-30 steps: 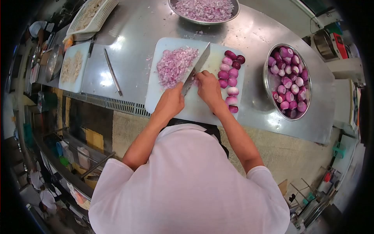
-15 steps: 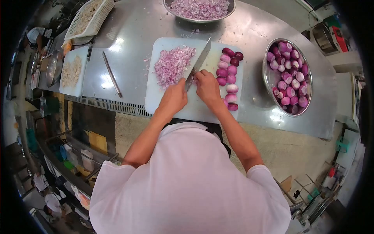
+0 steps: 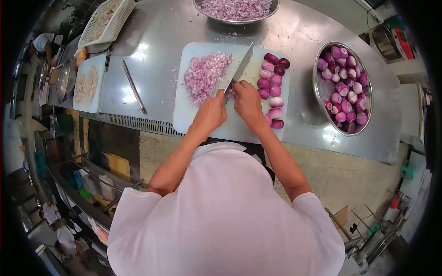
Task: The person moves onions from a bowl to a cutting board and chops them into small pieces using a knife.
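Note:
On the white cutting board (image 3: 184,110), my left hand (image 3: 210,112) is closed around the handle end of a large knife (image 3: 243,62), whose blade points up and away. My right hand (image 3: 247,101) is beside the blade, its fingers bent together; what they hold is mostly hidden. Left of the knife lies a pile of chopped purple onion (image 3: 205,77). Halved purple onions (image 3: 276,90) stand in two columns along the board's right side.
A steel bowl rim (image 3: 316,87) surrounds whole peeled onions at right. Another bowl (image 3: 239,21) holds chopped onion at the far edge. Left are a metal rod (image 3: 134,87), a smaller board (image 3: 94,102) and a white basket (image 3: 119,23). A person (image 3: 42,42) stands far left.
The view has shifted slightly, so the table items appear a little farther right. The knife and both hands stay close together over the board, with the blade angled slightly more to the right.

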Tool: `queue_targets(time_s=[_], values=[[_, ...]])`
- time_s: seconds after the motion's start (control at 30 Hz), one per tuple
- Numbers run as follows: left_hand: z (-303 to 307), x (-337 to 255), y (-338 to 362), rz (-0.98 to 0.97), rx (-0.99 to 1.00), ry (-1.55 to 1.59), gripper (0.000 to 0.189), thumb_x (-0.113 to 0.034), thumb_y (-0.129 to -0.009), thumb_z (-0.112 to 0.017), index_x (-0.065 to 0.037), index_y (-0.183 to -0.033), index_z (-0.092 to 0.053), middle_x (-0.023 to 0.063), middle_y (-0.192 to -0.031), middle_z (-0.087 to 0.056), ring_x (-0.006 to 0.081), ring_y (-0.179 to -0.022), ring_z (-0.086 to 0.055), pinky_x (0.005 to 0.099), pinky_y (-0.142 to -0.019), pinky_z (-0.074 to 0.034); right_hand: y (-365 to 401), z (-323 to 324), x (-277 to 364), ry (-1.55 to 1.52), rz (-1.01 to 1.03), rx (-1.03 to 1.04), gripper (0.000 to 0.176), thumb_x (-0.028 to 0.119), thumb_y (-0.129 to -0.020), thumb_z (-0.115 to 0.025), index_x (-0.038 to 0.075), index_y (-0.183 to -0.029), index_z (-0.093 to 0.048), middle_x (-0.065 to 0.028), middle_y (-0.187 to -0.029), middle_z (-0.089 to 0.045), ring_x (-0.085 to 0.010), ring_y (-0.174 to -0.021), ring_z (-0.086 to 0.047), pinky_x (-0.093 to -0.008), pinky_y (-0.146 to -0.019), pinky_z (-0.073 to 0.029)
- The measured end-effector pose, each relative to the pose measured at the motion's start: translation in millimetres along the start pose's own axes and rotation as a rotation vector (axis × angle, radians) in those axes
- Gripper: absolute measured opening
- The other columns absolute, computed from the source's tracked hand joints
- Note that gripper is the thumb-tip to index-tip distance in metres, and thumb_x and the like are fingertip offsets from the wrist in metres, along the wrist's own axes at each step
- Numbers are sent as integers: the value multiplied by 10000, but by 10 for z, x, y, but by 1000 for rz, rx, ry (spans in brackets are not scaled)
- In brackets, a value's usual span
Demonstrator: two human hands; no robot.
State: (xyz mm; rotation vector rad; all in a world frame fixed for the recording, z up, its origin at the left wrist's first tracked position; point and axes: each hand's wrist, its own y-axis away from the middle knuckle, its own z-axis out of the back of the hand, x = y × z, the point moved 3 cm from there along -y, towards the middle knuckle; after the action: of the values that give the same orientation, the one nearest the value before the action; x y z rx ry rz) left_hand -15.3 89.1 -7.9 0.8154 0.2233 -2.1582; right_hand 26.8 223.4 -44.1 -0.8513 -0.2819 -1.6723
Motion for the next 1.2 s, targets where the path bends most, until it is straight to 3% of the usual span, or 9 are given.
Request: queue_targets(time_s=[0.1, 0.23, 0.33, 0.63, 0.67, 0.73, 0.8, 1.07, 1.2], values=[[223, -105, 178, 40, 14, 36, 254, -19, -862, -532, 39, -1103, -481, 286, -713, -596, 488, -715, -601, 550, -642, -444, 22, 9, -7, -48, 22, -48, 130, -44, -758, -565, 15, -866, -608, -163, -860, -572, -381, -836, -572, -483, -723, -472], [15, -25, 145, 114, 56, 4, 231, -23, -861, -537, 34, -1081, -495, 289, -727, -603, 492, -723, -600, 542, -645, -450, 78, -11, -48, -19, -15, -5, 120, -43, -765, -561, 12, -860, -608, -162, -864, -578, -381, -846, -572, -475, -721, -473], [164, -46, 17, -33, -23, -14, 291, 12, -838, -539, 32, -1123, -487, 292, -698, -589, 497, -721, -595, 541, -618, -447, 71, 5, -93, -36, 46, -47, 138, -42, -780, -554, 6, -887, -626, -162, -886, -594, -377, -843, -582, -467, -723, -478], [258, -34, 164, -40, 33, -98, 419, 28, -804, -553, 30, -1211, -456, 273, -630, -572, 466, -645, -597, 540, -585, -446, 117, -17, 18, -44, -52, -102, 148, -7, -803, -580, 36, -919, -661, -165, -895, -609, -364, -813, -615, -464, -706, -492], [251, -55, 186, -40, 29, -103, 419, 28, -804, -553, 30, -1211, -456, 273, -630, -572, 466, -645, -597, 540, -585, -446, 94, -15, 15, -58, -82, -86, 138, -14, -797, -578, 27, -906, -652, -171, -886, -604, -376, -801, -614, -469, -698, -492], [182, -87, 211, -25, 33, -114, 273, 67, -778, -541, 57, -1042, -473, 285, -653, -589, 476, -654, -608, 566, -599, -463, 43, -50, 4, -77, -114, -74, 128, -21, -791, -577, 18, -893, -643, -177, -877, -600, -388, -789, -614, -473, -689, -491], [134, -11, 133, -44, 32, -104, 278, 64, -780, -539, 60, -1050, -473, 286, -650, -588, 477, -656, -608, 565, -596, -464, 46, -66, 4, -77, -33, -130, 106, -35, -782, -571, -1, -867, -625, -191, -855, -588, -411, -769, -609, -486, -679, -489], [28, 66, 102, -46, 23, -47, 312, 57, -791, -533, 60, -1097, -472, 299, -669, -588, 495, -677, -602, 571, -598, -464, 46, -83, -10, -127, -69, -79, 111, -61, -786, -551, -13, -856, -623, -204, -850, -584, -421, -789, -605, -486, -695, -490], [288, -130, 188, -51, 35, -69, 305, 57, -790, -537, 67, -1087, -471, 299, -665, -588, 491, -676, -606, 567, -597, -463, 30, -57, -35, -154, -66, -77, 100, -62, -808, -550, -17, -861, -623, -207, -858, -584, -427, -790, -602, -481, -700, -487]])
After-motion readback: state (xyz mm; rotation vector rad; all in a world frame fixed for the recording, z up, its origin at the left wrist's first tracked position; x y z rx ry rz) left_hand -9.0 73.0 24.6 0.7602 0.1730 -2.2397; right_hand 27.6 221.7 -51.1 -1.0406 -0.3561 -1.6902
